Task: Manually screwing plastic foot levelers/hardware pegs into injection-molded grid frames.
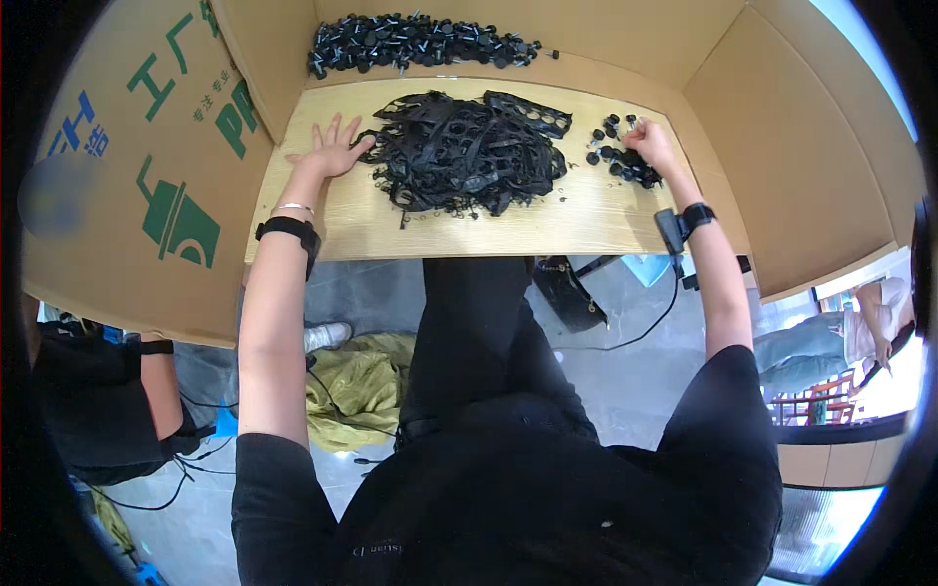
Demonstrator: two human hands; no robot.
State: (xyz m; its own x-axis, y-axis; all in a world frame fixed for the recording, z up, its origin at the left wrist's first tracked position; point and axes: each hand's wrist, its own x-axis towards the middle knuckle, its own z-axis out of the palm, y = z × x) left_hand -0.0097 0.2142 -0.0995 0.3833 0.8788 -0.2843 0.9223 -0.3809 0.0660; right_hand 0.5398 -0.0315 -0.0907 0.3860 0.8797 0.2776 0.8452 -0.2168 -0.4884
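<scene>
My left hand (pixel 334 152) lies flat with fingers spread on the wooden tabletop (pixel 352 227), its thumb side at the edge of a heap of torn black rubber or plastic scraps (pixel 469 151) with punched round holes. At the right, my right hand (pixel 653 145) is over a small group of black round-headed screws (pixel 616 156). Its fingers are bent together in a pinch; what they hold, if anything, is hidden. A few of these screws lie beside the fingertips, some with bright metal shanks showing.
A large pile of similar black-headed screws (pixel 410 44) lies along the back. Cardboard walls (pixel 791 146) surround the table on the sides and rear. Tiny black bits lie along the heap's front edge. A cable (pixel 645 332) hangs from my right wrist device. Other people are at both sides.
</scene>
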